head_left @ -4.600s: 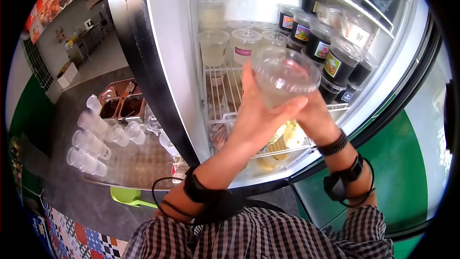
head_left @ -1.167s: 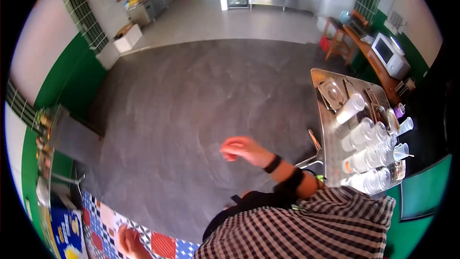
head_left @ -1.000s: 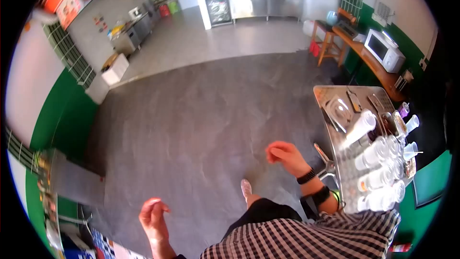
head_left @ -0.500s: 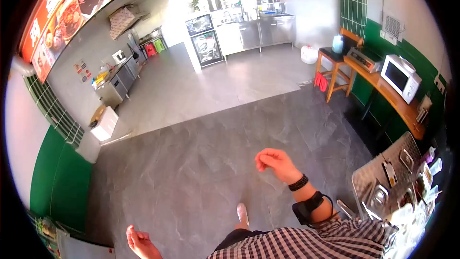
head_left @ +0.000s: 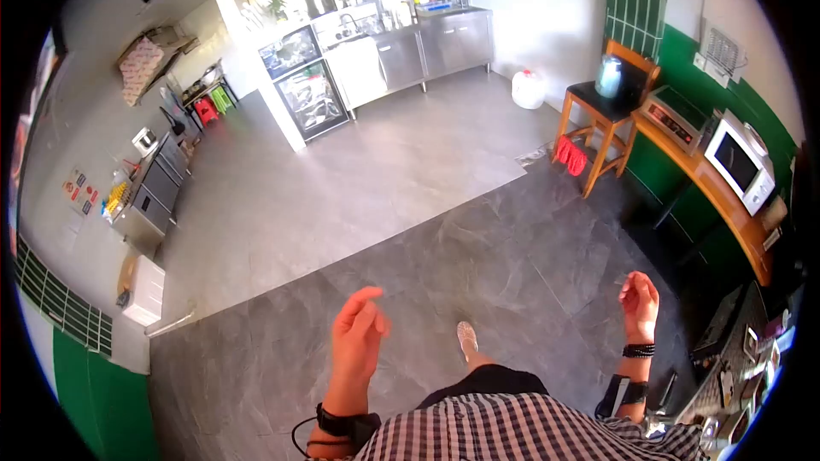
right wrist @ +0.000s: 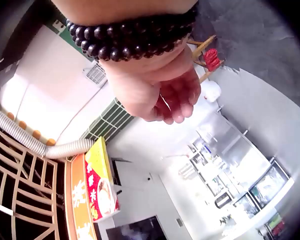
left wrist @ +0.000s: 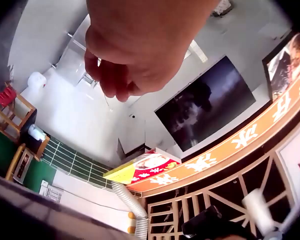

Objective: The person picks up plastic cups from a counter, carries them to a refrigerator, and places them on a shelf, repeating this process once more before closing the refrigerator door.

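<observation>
In the head view my left hand [head_left: 354,337] is raised over the dark floor, fingers loosely bent and holding nothing. To the right, beside the metal table, my right hand [head_left: 639,307] hangs in the air with its fingers slightly curled, also holding nothing. The left wrist view shows the left hand [left wrist: 135,55] from close by, its fingers bent and apart from any object. A double strand of dark beads circles the wrist of the right hand [right wrist: 150,92] in the right wrist view; its palm is bare.
A metal table [head_left: 705,393] with trays is at lower right. Beyond it a wooden counter [head_left: 726,205] bears a microwave [head_left: 739,162]. A chair [head_left: 611,111] holds a blue jug [head_left: 608,77]. Steel cabinets [head_left: 418,55] line the back, and a white box [head_left: 145,290] sits left.
Earlier both hands held a lidded clear plastic cup at an open fridge; now both are without it. The person has turned away and walks into the room, the view swinging right.
</observation>
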{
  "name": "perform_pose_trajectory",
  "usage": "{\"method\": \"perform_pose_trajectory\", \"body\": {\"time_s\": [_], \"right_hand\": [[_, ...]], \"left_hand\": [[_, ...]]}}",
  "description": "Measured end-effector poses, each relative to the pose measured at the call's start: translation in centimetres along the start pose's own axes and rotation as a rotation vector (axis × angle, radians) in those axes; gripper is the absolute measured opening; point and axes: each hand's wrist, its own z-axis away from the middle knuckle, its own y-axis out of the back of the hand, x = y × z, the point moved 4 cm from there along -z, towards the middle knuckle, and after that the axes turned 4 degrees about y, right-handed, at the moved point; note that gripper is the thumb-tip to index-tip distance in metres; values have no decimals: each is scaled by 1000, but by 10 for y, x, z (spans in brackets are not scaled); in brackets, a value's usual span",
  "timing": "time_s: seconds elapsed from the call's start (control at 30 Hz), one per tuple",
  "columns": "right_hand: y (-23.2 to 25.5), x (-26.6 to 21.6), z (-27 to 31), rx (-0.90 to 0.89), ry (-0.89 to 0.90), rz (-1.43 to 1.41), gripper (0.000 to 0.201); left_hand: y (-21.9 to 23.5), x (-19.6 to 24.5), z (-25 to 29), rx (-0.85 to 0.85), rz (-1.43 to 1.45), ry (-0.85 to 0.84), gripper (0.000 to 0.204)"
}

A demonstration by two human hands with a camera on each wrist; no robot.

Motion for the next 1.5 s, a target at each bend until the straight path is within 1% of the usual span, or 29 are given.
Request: {"method": "perform_pose_trajectory", "body": {"time_s": [0.07,0.1,0.13,0.2,0.27,0.33,0.4,0.5,0.53,0.57,0.6,0.63,0.7,0.77,0.83,0.9,0.93,1.03,1.07,1.1,1.13,1.17,1.2,1.23,1.3,1.37,1.4,1.43,1.5], "right_hand": [[-25,44,-64,35,-11,-31,19],[-49,66,-103,48,-2,-56,18],[-77,89,-143,29,-137,5,17],[-177,118,-207,-71,-184,-4,16],[-278,154,-264,-374,-261,59,18],[-376,182,-309,-607,-339,128,19],[-458,213,-360,-819,-362,47,20],[-543,256,-444,-824,-358,-22,20],[-560,272,-474,-783,-328,-3,20],[-572,286,-505,-716,-336,20,19],[-580,296,-539,-655,-332,47,19],[-583,305,-573,-597,-337,81,19],[-579,318,-642,-398,-313,85,18],[-568,325,-703,-240,-233,36,17],[-560,335,-758,-135,-165,15,16],[-547,358,-810,-4,-110,-4,14],[-545,375,-841,2,-96,-1,15],[-585,428,-943,14,-143,20,15],[-609,451,-983,-16,-186,36,13],[-644,470,-1023,-76,-218,85,11],[-681,488,-1060,-120,-245,156,12],[-722,509,-1096,-244,-256,162,15],[-766,528,-1130,-304,-263,214,18],[-810,544,-1162,-425,-296,250,21],[-899,581,-1225,-583,-307,237,23],[-983,606,-1279,-718,-323,247,22],[-1019,622,-1307,-754,-301,236,22],[-1051,640,-1335,-793,-283,221,22],[-1099,676,-1389,-780,-306,221,24]], "left_hand": [[18,2,-74,81,-2,-30,17],[28,10,-114,119,-2,-55,17],[41,18,-148,188,22,-93,17],[78,35,-198,331,54,-151,18],[111,52,-238,482,10,-203,19],[149,62,-275,639,46,-257,18],[185,65,-316,781,9,-368,16],[226,68,-402,922,87,-443,17],[239,68,-442,949,103,-430,17],[250,68,-488,969,120,-421,18],[252,70,-540,985,149,-417,18],[249,70,-594,892,178,-389,18],[213,82,-715,722,236,-332,17],[167,92,-826,508,183,-224,14],[128,97,-924,265,128,-153,13],[99,98,-1007,152,58,-116,10],[91,95,-1045,97,24,-96,9],[102,91,-1150,170,39,-148,13],[109,95,-1178,251,59,-165,12],[122,98,-1204,373,50,-183,10],[139,101,-1226,424,105,-211,10],[156,107,-1249,467,156,-241,11],[172,115,-1268,547,157,-276,11],[184,116,-1286,623,167,-302,12],[199,121,-1325,747,138,-329,13],[217,116,-1367,827,133,-338,13],[227,112,-1392,873,130,-349,13],[237,106,-1422,859,157,-353,13],[261,101,-1486,836,197,-360,13]]}}
